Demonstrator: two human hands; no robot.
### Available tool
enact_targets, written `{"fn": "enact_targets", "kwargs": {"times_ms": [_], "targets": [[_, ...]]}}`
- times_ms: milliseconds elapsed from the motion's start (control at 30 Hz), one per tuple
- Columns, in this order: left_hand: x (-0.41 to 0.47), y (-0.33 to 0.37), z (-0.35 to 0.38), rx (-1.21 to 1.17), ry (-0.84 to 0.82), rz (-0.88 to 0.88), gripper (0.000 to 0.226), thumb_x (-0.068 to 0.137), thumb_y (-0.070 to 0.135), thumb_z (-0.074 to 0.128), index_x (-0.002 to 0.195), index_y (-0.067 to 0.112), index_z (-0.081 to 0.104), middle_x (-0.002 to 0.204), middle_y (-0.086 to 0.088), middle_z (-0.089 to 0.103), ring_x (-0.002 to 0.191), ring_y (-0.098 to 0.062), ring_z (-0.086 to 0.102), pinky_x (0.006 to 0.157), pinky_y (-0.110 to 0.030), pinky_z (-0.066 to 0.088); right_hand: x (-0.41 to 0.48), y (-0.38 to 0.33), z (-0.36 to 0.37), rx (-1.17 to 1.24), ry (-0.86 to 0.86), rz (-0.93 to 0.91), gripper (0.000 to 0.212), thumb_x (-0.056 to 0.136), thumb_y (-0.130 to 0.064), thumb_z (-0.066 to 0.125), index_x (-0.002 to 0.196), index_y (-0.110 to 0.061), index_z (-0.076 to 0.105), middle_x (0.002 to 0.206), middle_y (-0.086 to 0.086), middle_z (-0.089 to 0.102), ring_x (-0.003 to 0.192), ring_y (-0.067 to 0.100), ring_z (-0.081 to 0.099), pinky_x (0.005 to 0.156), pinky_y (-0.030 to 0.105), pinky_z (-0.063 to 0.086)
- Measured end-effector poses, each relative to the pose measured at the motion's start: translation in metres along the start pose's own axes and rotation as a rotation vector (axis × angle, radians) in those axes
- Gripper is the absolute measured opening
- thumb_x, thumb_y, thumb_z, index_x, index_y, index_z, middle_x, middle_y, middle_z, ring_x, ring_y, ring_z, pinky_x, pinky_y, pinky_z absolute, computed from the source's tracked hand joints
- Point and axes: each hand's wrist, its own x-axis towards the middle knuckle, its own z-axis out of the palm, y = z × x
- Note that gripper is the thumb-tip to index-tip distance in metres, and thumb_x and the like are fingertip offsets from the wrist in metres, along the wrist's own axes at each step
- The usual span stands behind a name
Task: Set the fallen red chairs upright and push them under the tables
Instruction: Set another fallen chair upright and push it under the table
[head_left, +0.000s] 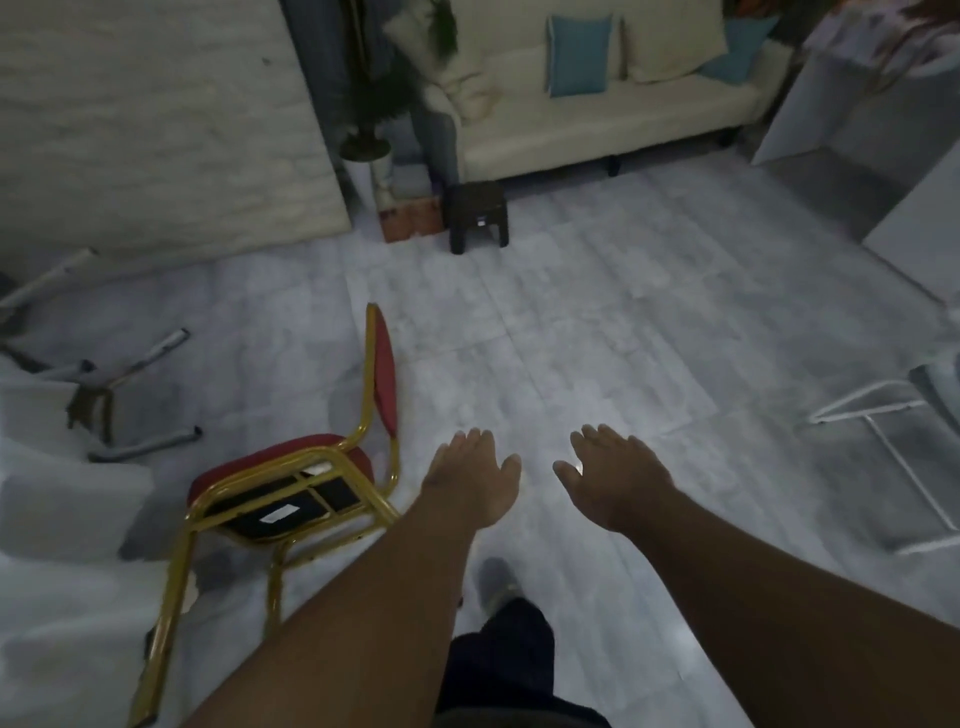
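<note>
While both arms reach forward over the floor (597, 322), we read this as the approach step: no chair is in hand yet. Left hand (470, 475) and right hand (613, 480) both hang palm-down with fingers spread, each grip released and empty, above bare tiles. One red chair (322, 467) lies tipped at near left, seat underside with its black panel and white label facing us, gold legs (171, 597) running toward the near-left corner, backrest (384, 374) pointing to the far side. The left hand is just beside the chair's frame on the right, not touching as far as we can tell. Next move, in our judgement: swing left, take the backrest or the seat frame, and rotate the chair onto its feet, then slide it under a worktop. Which worktop is unclear; a white slab (919, 244) at far right may be one, but it is cut off by the edge. Grey tube legs (145, 447) at far left look like other toppled furniture, blurred and partly covered by pale shapes. Whether more red chairs lie about we cannot see. A white wire frame (883, 431) at right is also cropped.
</note>
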Motion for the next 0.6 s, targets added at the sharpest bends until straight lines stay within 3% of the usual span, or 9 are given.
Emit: {"fn": "enact_targets", "kwargs": {"times_ms": [233,433,600], "targets": [[0.152,0.014,-0.056,-0.056,0.022,-0.023,0.066,0.107,0.049,0.028,0.158,0.008,0.023,0.168,-0.012,0.02,0.155,-0.028,0.015,0.127,-0.042,0.011,0.153,0.022,-0.067,-0.068,-0.041,-0.088,0.063,0.104,-0.051,0.025,0.156,-0.016,0.026,0.166,0.004,0.022,0.154,0.021,0.015,0.124,0.045,0.013],[0.248,0.002,-0.104,-0.143,0.044,-0.189,0.067,0.106,0.05,0.027,0.159,0.009,0.023,0.168,-0.011,0.02,0.156,-0.028,0.014,0.127,-0.044,0.011,0.281,0.023,-0.115,-0.106,-0.077,-0.223,0.063,0.104,-0.052,0.024,0.155,-0.015,0.027,0.165,0.005,0.024,0.153,0.022,0.018,0.123,0.045,0.016],[0.307,-0.007,-0.136,-0.191,0.151,-0.374,0.06,0.107,0.046,0.033,0.151,0.006,0.037,0.159,-0.014,0.037,0.149,-0.031,0.029,0.122,-0.041,0.018,0.388,-0.002,-0.151,-0.194,-0.133,-0.417,0.065,0.104,-0.051,0.023,0.157,-0.013,0.024,0.166,0.007,0.021,0.154,0.024,0.016,0.124,0.046,0.015]]}}
